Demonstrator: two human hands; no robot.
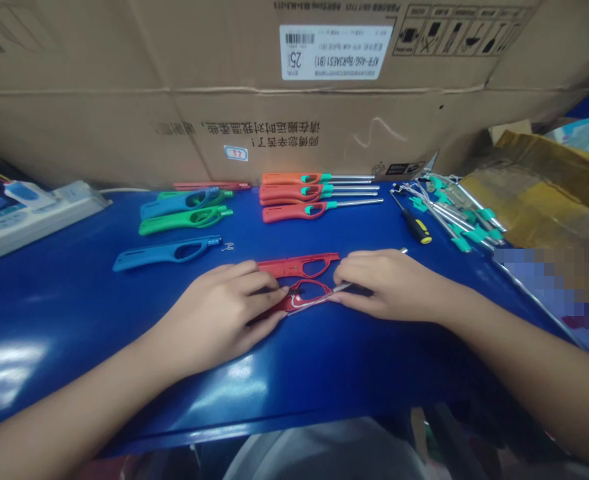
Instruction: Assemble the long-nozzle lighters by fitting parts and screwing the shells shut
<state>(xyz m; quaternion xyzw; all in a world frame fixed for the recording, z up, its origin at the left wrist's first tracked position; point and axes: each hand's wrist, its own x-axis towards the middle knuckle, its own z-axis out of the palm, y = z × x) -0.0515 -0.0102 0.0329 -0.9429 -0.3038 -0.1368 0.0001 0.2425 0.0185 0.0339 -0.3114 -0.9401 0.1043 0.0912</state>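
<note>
1. At the far side of the counter, a large cardboard box shows only its outer face, with upside-down print, so its contents cannot be told
2. The near red casing half lies open side up, with a pale wire and dark parts inside it
3. That casing half sits between the two hands, its handle end under the left fingers and its looped end pointing right, toward the right hand
4. The far red casing half lies just beyond it, partly behind the left hand
5. The left hand has its grip closed over the handle end of the near casing half, fingers bent and thumb on the near side
6. The right hand pinches a metal tube in its grip, fingertips together, at the casing's right end
7. To the far left lie blue casings and green casings; orange and red lighters lie in the far middle
8. A screwdriver lies to the far right, beside loose tubes with green fittings
</note>
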